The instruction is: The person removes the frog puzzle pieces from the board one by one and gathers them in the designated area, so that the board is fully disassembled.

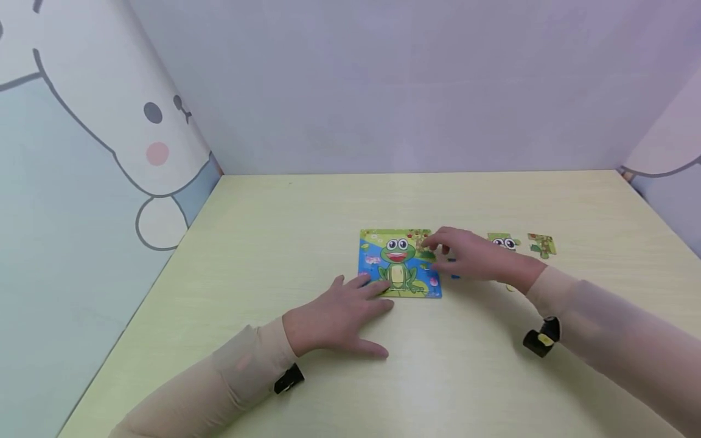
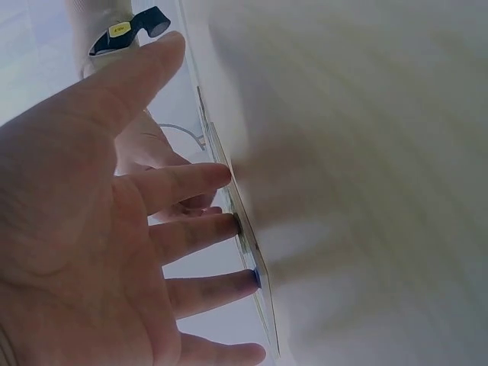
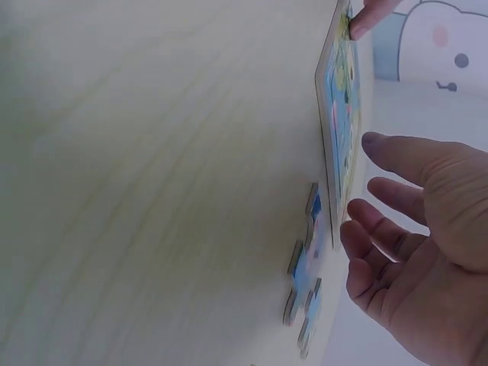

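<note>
A square puzzle board with a printed green frog on a blue and yellow ground lies flat on the table. My left hand has its fingers spread, and its fingertips touch the board's lower left part; the left wrist view shows the fingertips at the board's edge. Over the board's right side is my right hand. Its fingers are loosely bent and the thumb stands apart; in the right wrist view nothing shows between thumb and fingers.
Loose puzzle pieces lie right of the board: one with frog eyes, one in green and brown, and blue ones partly hidden below the right hand. Pale walls with cartoon drawings stand around the table.
</note>
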The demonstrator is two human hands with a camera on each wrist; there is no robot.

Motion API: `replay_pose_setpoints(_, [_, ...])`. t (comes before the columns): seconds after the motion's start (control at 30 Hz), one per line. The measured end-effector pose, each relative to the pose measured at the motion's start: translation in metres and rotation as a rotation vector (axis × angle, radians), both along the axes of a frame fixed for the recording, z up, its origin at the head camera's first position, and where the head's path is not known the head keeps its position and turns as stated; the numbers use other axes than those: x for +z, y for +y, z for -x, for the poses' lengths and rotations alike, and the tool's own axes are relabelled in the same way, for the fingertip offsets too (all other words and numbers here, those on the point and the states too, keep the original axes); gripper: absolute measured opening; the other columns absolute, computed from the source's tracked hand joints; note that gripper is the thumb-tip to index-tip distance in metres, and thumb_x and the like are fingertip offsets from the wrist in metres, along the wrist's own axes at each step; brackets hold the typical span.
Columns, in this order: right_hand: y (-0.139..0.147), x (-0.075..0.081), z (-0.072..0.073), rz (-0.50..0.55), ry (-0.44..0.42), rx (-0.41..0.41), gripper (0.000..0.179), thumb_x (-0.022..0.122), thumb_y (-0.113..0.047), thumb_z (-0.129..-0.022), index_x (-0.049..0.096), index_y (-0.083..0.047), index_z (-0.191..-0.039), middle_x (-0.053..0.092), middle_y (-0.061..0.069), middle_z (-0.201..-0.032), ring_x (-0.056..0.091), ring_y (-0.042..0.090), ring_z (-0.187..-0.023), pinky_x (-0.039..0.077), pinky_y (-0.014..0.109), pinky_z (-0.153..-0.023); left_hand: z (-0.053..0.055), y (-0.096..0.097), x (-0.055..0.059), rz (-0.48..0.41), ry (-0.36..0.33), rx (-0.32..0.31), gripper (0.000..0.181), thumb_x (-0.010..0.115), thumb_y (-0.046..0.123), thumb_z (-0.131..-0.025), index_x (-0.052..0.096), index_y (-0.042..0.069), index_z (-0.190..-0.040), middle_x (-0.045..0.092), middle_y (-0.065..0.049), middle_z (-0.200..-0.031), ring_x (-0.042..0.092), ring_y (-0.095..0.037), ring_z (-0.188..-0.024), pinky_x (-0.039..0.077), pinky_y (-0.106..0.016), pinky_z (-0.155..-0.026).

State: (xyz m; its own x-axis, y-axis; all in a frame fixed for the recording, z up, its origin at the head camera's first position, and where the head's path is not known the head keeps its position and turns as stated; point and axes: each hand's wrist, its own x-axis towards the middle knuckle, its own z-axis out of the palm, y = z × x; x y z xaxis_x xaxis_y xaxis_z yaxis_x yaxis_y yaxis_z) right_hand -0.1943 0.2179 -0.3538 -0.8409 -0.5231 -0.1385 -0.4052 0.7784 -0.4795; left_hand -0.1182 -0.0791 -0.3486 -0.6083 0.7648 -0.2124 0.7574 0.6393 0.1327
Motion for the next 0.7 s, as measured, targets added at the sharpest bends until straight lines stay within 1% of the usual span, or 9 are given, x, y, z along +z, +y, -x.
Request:
replay_pose_setpoints(0.13, [-0.011,-0.006,0.007,-0.056,-0.010,0.028,0.054,0.079,-0.028,-0.095,0.064,-0.005,-0.142,0.065,0.011,-0.127,0.061,0.025,-0.110,0.053,0.049,-0.099,0.000,0.000,0.000,-0.013,0.007,-0.009,0.074,0.071,0.070,-0.088,0.061,0.024,-0.146,0.044,-0.003,-0.164,0.044,-0.030,-0.143,0.047,-0.066,-0.105])
replay_pose_setpoints(0.2, [-0.016,-0.007,0.009,-0.081,-0.019,0.037,0.058,0.080,-0.031,-0.094,0.063,-0.005,-0.142,0.063,0.012,-0.129,0.060,0.026,-0.112,0.052,0.049,-0.102,0.000,0.000,-0.001,-0.015,0.013,-0.013,0.074,0.071,0.069,-0.088,0.061,0.024,-0.145,0.045,-0.003,-0.164,0.044,-0.030,-0.143,0.047,-0.066,-0.104])
replay_pose_setpoints(0.3, [-0.020,-0.006,0.012,-0.114,-0.029,0.057,0.060,0.081,-0.033,-0.093,0.063,-0.005,-0.143,0.060,0.015,-0.130,0.059,0.026,-0.112,0.052,0.050,-0.102,0.000,0.000,-0.001,-0.023,0.013,-0.016,0.073,0.071,0.069,-0.088,0.062,0.023,-0.144,0.045,-0.005,-0.163,0.045,-0.032,-0.143,0.047,-0.066,-0.103])
replay_pose_setpoints(0.47, [-0.025,-0.001,0.015,-0.128,-0.076,0.073,0.054,0.080,-0.030,-0.094,0.063,-0.009,-0.140,0.058,0.015,-0.126,0.057,0.026,-0.110,0.052,0.051,-0.099,0.000,0.001,-0.001,-0.012,0.013,-0.009,0.074,0.071,0.070,-0.088,0.062,0.023,-0.145,0.045,-0.004,-0.164,0.044,-0.032,-0.144,0.046,-0.067,-0.104])
replay_pose_setpoints(0.57, [-0.027,0.003,0.017,-0.122,-0.116,0.081,0.051,0.079,-0.028,-0.095,0.062,-0.009,-0.139,0.058,0.017,-0.128,0.057,0.029,-0.115,0.051,0.053,-0.103,0.000,0.001,-0.001,-0.004,0.012,-0.003,0.074,0.071,0.070,-0.088,0.062,0.024,-0.145,0.044,-0.004,-0.164,0.043,-0.032,-0.144,0.046,-0.067,-0.105])
replay_pose_setpoints(0.7, [-0.028,0.005,0.019,-0.119,-0.153,0.075,0.052,0.079,-0.028,-0.095,0.058,-0.009,-0.139,0.058,0.019,-0.134,0.056,0.034,-0.124,0.048,0.057,-0.109,0.000,0.002,-0.001,-0.007,0.009,-0.004,0.073,0.072,0.069,-0.088,0.062,0.024,-0.144,0.044,-0.004,-0.164,0.043,-0.032,-0.143,0.046,-0.067,-0.105])
